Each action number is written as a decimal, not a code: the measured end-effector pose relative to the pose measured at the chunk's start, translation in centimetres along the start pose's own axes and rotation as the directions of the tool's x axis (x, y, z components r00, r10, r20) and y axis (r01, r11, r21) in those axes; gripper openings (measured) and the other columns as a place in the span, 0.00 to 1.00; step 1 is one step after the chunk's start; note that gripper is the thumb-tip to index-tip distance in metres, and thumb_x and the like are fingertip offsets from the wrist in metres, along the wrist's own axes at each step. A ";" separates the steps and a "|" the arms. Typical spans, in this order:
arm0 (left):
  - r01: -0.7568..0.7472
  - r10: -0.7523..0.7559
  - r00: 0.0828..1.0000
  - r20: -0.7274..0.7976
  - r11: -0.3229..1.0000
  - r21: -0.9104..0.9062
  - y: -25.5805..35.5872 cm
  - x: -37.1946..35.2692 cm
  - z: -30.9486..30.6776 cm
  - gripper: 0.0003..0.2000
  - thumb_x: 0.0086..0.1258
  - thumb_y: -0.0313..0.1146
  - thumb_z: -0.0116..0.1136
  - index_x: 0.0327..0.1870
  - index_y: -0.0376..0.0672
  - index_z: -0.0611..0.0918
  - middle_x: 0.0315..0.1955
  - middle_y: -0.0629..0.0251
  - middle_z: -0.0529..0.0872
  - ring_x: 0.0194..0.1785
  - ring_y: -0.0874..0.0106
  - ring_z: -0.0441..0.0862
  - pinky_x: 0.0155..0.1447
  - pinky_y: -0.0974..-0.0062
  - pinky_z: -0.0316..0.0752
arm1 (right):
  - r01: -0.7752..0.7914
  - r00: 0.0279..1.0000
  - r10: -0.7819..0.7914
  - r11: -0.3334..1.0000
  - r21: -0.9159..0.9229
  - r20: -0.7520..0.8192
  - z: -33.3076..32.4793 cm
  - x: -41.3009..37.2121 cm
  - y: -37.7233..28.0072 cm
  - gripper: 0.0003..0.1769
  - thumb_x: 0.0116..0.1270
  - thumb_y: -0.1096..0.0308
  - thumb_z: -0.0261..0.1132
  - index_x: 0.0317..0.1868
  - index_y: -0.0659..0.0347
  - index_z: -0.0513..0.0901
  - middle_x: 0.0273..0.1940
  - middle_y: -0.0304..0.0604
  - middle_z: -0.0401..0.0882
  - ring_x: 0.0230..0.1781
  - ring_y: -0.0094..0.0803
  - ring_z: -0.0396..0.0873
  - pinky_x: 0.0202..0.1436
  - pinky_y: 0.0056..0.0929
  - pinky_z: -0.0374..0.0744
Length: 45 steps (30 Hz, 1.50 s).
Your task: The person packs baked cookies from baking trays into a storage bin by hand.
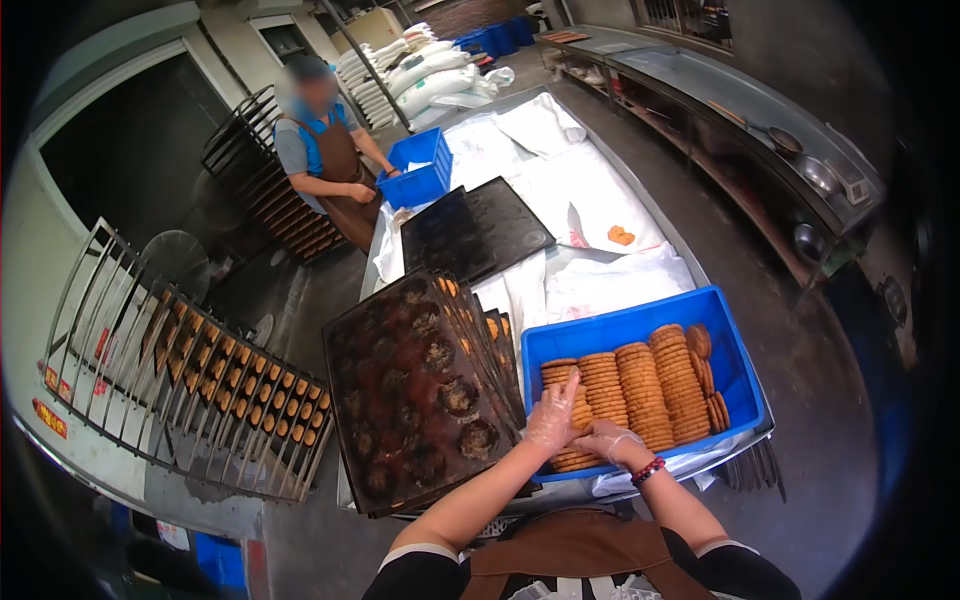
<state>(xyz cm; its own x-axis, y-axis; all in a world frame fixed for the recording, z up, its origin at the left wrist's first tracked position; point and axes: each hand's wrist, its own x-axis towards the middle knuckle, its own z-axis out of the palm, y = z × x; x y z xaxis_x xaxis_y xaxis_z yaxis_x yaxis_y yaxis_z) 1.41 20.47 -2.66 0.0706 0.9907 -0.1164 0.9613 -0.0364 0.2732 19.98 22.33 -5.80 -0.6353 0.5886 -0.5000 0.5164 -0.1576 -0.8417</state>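
Round brown cookies [641, 396] stand on edge in several packed rows inside a blue plastic crate [742, 352]. My left hand [551, 418], in a clear glove, is closed at the near left corner of the crate, around cookies of the leftmost row. From the near side, my gloved right hand [612, 443] presses against the same group, its fingertips close to the left hand. A beaded bracelet [648, 471] circles my right wrist. The fingers partly hide the cookies between them. A few loose cookies [699, 342] lean along the crate's right side.
Dark, stained baking trays [400, 400] are stacked left of the crate, cookies showing between them. Beyond lie more black trays [475, 232] and broken orange pieces [621, 235]. A co-worker [335, 150] stands by another blue crate [420, 172]. A tray rack [240, 380] is at left.
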 end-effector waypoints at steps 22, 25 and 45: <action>0.142 -0.142 0.872 0.469 0.989 0.036 1.5 1.3 -6.3 0.56 0.55 0.57 0.86 0.83 0.39 0.70 0.77 0.41 0.75 0.78 0.45 0.78 0.81 0.55 0.77 | -0.093 0.981 0.186 0.690 0.718 -0.051 1.7 9.0 3.3 0.40 0.80 0.35 0.65 0.77 0.59 0.78 0.73 0.52 0.81 0.72 0.45 0.78 0.76 0.46 0.77; 0.130 -0.146 0.878 0.455 0.989 0.066 0.8 1.9 -4.1 0.57 0.49 0.59 0.89 0.80 0.40 0.73 0.75 0.43 0.77 0.78 0.45 0.79 0.80 0.55 0.77 | -0.024 0.995 0.089 0.616 0.787 -0.039 2.4 9.1 4.2 0.44 0.82 0.33 0.61 0.82 0.61 0.74 0.82 0.52 0.70 0.81 0.47 0.69 0.79 0.51 0.74; -0.117 0.086 0.842 0.533 0.993 0.025 -3.7 4.2 -1.6 0.68 0.45 0.51 0.92 0.88 0.35 0.62 0.79 0.39 0.77 0.80 0.48 0.78 0.81 0.62 0.75 | 0.144 0.979 0.053 0.490 0.860 -0.195 3.2 6.9 4.1 0.44 0.88 0.39 0.60 0.85 0.69 0.70 0.82 0.49 0.74 0.80 0.37 0.72 0.84 0.34 0.69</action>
<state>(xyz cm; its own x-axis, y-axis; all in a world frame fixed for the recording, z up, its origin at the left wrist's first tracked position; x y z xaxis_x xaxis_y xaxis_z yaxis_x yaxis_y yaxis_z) -2.28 24.95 -2.65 0.2837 0.7610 -0.5834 0.9528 -0.1549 0.2612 15.87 23.26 -13.35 -0.4833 0.7224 -0.4946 -0.3320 -0.6740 -0.6600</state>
